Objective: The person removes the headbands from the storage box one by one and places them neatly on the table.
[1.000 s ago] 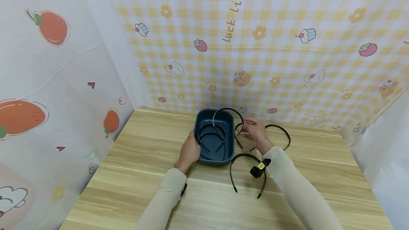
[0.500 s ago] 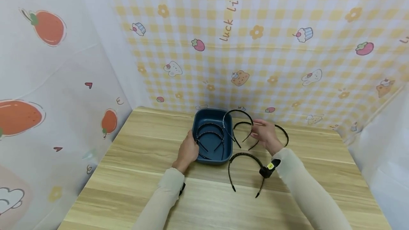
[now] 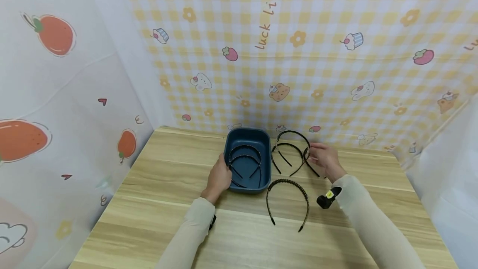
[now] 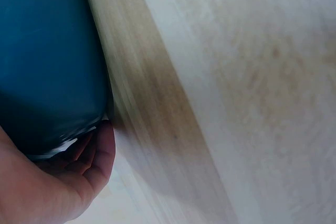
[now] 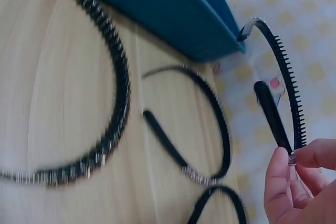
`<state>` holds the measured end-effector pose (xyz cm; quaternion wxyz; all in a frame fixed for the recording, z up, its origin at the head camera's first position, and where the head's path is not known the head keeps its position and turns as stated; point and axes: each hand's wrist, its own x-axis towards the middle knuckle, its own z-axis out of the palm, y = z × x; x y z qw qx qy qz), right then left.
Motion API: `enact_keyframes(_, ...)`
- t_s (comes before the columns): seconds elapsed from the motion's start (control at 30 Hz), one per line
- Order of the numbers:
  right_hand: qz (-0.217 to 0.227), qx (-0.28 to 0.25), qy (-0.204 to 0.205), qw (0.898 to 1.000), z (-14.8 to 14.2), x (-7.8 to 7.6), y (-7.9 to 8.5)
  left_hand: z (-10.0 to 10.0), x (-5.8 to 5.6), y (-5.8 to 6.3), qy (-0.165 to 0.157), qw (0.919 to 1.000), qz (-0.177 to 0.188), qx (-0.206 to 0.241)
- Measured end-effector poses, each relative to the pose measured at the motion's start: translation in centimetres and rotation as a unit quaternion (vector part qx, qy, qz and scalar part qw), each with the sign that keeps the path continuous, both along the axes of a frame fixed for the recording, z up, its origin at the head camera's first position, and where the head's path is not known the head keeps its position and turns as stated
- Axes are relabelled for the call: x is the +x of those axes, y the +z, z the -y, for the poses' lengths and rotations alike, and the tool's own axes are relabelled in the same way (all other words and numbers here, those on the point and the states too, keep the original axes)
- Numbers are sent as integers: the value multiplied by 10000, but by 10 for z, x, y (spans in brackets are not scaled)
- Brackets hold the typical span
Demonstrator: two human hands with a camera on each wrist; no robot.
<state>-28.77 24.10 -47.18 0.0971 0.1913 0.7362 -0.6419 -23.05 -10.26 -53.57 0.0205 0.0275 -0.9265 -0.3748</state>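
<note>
My right hand (image 3: 324, 159) pinches a thin black toothed headband (image 5: 289, 72) by one side, its arch raised above the table right of the deep blue box (image 3: 239, 137). In the right wrist view, thumb and fingertips meet on a sparkly section of the band. On the box's left side, my left hand (image 3: 219, 177) holds the wall; the left wrist view shows fingers curled at its edge. Two headbands (image 3: 245, 146) lie inside the box. Below the raised one, another headband (image 3: 286, 144) lies on the table, and one more (image 3: 312, 169) is mostly hidden by my right hand.
A thicker beaded headband (image 3: 287, 181) lies on the wooden table (image 3: 179, 169), in front and to the right of the box. A yellow checked cloth (image 3: 321, 69) hangs close behind the table, with white cloth on both sides.
My right hand has moved right with the pinched headband, from over the box's right edge to over the table beside it. The left hand stays on the box.
</note>
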Motion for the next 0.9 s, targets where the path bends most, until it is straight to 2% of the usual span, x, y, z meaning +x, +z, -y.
enact_keyframes(0.2, -17, -326, -291, 9990, -23, 0, -6, -1, 0, 0, 2, 10000, -38, 13)
enact_keyframes(0.43, -98, -349, -731, 9967, -47, -1, -14, -1, 0, -1, 34, 10000, -28, 10)
enact_keyframes(0.67, 42, -166, -1123, 9935, -72, -3, -24, 1, 1, 0, 16, 10000, 8, 36)
enact_keyframes(0.9, 110, 86, -1436, 9895, -99, 4, -29, 0, 1, 1, 1, 10000, 24, -28)
